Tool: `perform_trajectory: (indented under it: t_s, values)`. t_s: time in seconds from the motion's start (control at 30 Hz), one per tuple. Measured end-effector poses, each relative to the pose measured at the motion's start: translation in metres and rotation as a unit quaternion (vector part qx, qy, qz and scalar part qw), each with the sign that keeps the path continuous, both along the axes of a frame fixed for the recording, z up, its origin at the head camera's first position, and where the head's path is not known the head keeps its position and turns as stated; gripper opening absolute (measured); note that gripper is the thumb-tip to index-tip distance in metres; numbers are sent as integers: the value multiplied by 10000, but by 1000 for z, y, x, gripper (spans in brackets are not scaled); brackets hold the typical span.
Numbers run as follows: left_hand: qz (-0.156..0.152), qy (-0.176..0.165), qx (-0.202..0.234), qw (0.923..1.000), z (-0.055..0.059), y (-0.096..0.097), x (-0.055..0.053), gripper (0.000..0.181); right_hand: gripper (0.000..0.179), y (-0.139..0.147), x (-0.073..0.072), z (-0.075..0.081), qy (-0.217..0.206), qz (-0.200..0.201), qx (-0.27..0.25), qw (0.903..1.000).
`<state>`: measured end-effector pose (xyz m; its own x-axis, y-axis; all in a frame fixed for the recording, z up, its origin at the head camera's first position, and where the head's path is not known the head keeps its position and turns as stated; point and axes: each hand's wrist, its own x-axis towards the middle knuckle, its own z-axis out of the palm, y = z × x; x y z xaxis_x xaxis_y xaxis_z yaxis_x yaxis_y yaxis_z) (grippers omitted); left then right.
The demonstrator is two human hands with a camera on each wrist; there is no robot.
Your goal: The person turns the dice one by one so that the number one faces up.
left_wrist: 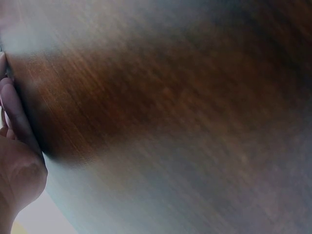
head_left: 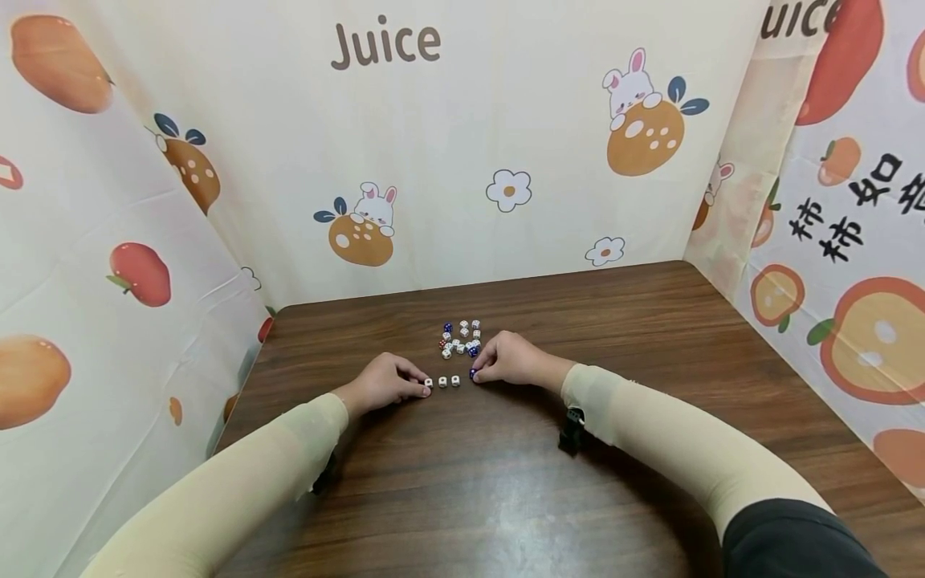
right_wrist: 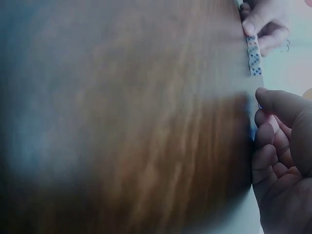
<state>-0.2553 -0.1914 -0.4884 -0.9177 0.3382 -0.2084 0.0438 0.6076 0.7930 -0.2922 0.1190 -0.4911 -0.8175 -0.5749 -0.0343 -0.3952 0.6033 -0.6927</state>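
Note:
In the head view, my left hand [head_left: 386, 380] pinches a white die [head_left: 429, 383] at the left end of a short row. Beside it in that row stand two more white dice, a middle die [head_left: 442, 382] and a right die [head_left: 455, 380]. My right hand [head_left: 509, 359] holds a blue die [head_left: 473, 373] between thumb and fingers, a small gap to the right of the row. The right wrist view shows the row of white dice [right_wrist: 255, 58] side-on, and fingers mostly hide the blue die. Only part of my left hand [left_wrist: 22, 170] appears in the left wrist view.
Behind the row lies a loose cluster of mostly white dice [head_left: 460, 348], with a red die [head_left: 442, 343] and blue dice [head_left: 448, 327] among them. The brown wooden table [head_left: 462, 482] meets printed cloth walls [head_left: 448, 144] at its back and sides.

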Motion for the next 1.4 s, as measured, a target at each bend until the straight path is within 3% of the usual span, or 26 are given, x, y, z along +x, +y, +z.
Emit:
perform_trajectory:
  t_s: [0.2, 0.83, 1.23, 1.4]
  values:
    - [21, 2, -23, 10000, 0, -1, 0, 21, 6, -8, 7, 1, 88, 219, 75, 9997]
    - [-43, 1, -69, 10000, -1, -2, -2, 19, 6, -14, 7, 2, 188, 225, 190, 9994]
    - [13, 9, -71, 10000, 0, -1, 0, 18, 8, -15, 4, 6, 55, 322, 235, 9992]
    - [9, 8, -77, 10000, 0, -1, 0, 18, 12, -10, 2, 8, -215, 324, 94, 9992]
